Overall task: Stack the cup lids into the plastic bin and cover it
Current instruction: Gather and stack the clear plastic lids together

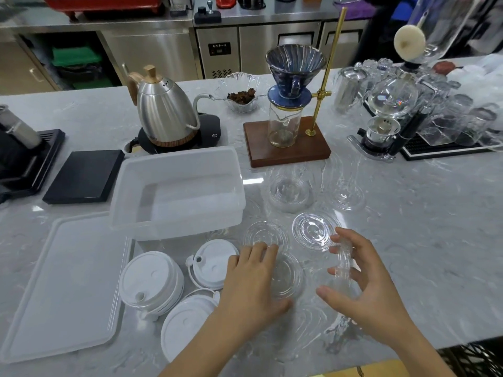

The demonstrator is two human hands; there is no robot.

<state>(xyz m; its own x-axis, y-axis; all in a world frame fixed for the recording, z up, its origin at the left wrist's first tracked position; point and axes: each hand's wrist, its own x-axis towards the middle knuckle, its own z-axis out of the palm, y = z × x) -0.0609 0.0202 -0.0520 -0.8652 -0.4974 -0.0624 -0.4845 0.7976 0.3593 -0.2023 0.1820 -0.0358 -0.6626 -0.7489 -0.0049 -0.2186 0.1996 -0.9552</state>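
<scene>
Gathering clear lids, judging by the hands. Right hand (362, 281), lower right, curled round a small upright clear lid stack (343, 261). Left hand (251, 278), lower centre, spread flat on a clear lid (288, 276). More clear lids (314, 231) loose just above; white lids (152, 281) lower left. Bin (177, 191) mid-frame, holding no lids; cover (62, 284) flat at left. Next, probably: nesting the flat lid onto the stack, squared up so nothing slips. Grey marble counter (408, 213); kettle (163, 115), dripper (295, 69), steel cabinets behind.
</scene>
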